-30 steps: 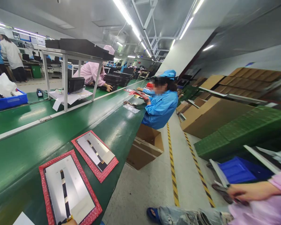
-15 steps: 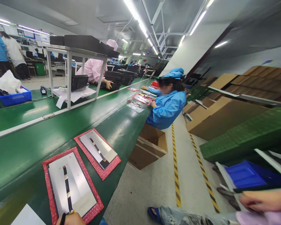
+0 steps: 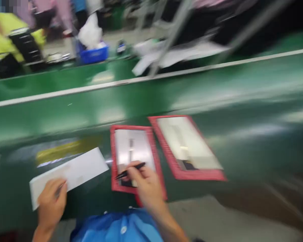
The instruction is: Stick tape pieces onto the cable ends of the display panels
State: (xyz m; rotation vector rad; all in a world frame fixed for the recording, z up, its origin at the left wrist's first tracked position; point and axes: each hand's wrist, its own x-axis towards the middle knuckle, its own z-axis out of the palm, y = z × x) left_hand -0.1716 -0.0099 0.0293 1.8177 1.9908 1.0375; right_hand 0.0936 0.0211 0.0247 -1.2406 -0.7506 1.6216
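Note:
My right hand [image 3: 148,188] is closed round a slim black pointed tool [image 3: 130,170]; blur hides whether it is a pen or tweezers. Its tip points left, over the lower part of a flat display panel [image 3: 143,144] with a dark strip. This panel lies on a red bubble-wrap sheet [image 3: 156,158]. My left hand [image 3: 52,200] has its fingers curled together over the near left end of a long white paper or card [image 3: 83,168]. Something dark shows between thumb and finger, too blurred to name. A second panel [image 3: 192,141] on red wrap [image 3: 199,175] lies to the right.
The green bench [image 3: 88,198] runs across the view, with a pale rail [image 3: 91,86] behind. A yellow strip [image 3: 63,151] lies behind the white card. Beyond the rail are a blue bin [image 3: 94,55] with white bags, and a metal stand [image 3: 171,37]. A person in yellow is at far left.
My view has swung left and down to the bench. Both my hands now show over it; before, only part of a hand with a black thing was at the nearer panel's lower edge.

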